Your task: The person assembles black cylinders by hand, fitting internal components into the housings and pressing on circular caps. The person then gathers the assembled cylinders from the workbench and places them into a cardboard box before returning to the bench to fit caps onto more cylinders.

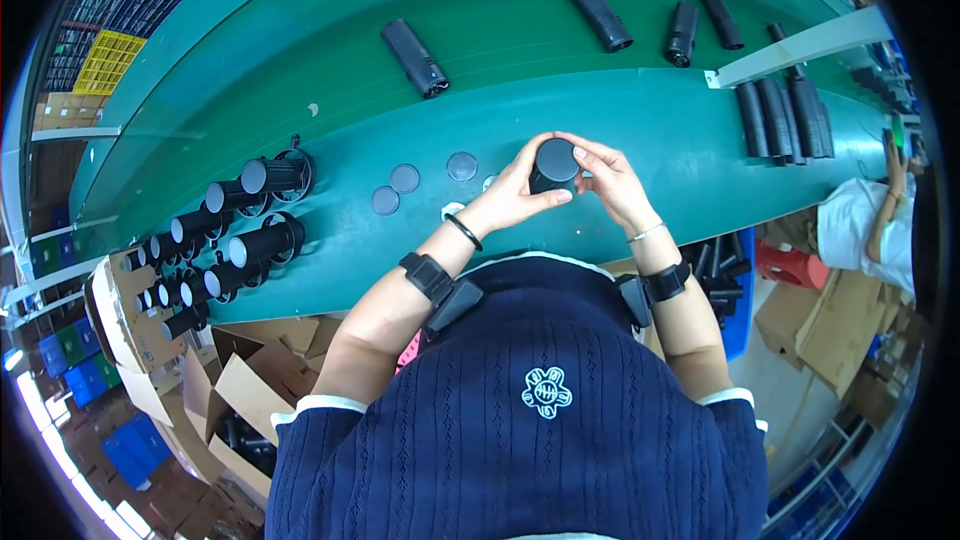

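Observation:
Between my two hands is a black cylinder with a dark grey round end (pixel 557 161) turned up toward me. My left hand (pixel 516 192) is closed around its left side, with the thumb across the front below the end. Fingers of my right hand (pixel 614 188) grip the far and right side, the thumb touching the rim. To the left, three dark round discs lie flat on the green table: a far one (pixel 462 167), a middle one (pixel 404 178) and a near one (pixel 385 201). A small pale scrap (pixel 452 211) lies beside my left wrist.
Black cylinders with pale ends (pixel 266 177) stand in rows at the left. Black tubes (pixel 415 59) lie along the darker green belt (pixel 510 25); more tubes (pixel 780 120) cluster at right under a white bracket (pixel 800 47). Open cartons (pixel 255 395) sit lower left. Another person's arm (pixel 890 195) shows far right.

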Demonstrator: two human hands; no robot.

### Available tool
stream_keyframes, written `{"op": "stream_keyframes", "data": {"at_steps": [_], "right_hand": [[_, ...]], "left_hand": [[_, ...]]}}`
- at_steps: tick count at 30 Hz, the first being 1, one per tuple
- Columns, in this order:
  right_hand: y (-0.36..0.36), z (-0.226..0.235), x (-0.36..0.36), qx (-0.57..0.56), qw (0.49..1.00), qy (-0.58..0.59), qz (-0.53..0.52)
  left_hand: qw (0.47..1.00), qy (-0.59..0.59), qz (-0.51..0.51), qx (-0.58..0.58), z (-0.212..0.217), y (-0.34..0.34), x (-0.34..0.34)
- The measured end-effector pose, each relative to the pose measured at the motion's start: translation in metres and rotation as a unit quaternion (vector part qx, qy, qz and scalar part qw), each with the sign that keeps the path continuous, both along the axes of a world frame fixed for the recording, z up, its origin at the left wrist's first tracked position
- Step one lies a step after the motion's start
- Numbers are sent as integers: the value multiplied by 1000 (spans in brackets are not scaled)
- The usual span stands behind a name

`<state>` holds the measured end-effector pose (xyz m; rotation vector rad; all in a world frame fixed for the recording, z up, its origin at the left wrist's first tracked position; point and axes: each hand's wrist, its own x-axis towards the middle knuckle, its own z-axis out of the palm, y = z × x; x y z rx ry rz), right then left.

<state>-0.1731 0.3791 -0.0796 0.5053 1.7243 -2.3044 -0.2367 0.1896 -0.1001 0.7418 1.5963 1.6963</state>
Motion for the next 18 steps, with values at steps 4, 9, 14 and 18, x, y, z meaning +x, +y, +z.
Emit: {"op": "stream_keyframes", "data": {"at_steps": [4, 9, 14, 18], "right_hand": [[-6, 11, -2, -23, 1000, -15, -6], [-6, 9, -5, -35, 999, -12, -31], [-10, 9, -8, -67, 997, -27, -11], [-15, 3, -2, 7, 1000, 26, -15]], "left_hand": [[998, -54, 31, -27, 0, 1, -9], [995, -59, 78, 2, -3, 7, -10], [996, -62, 65, 4, 6, 9, -5], [995, -74, 69, -11, 2, 6, -5]]}}
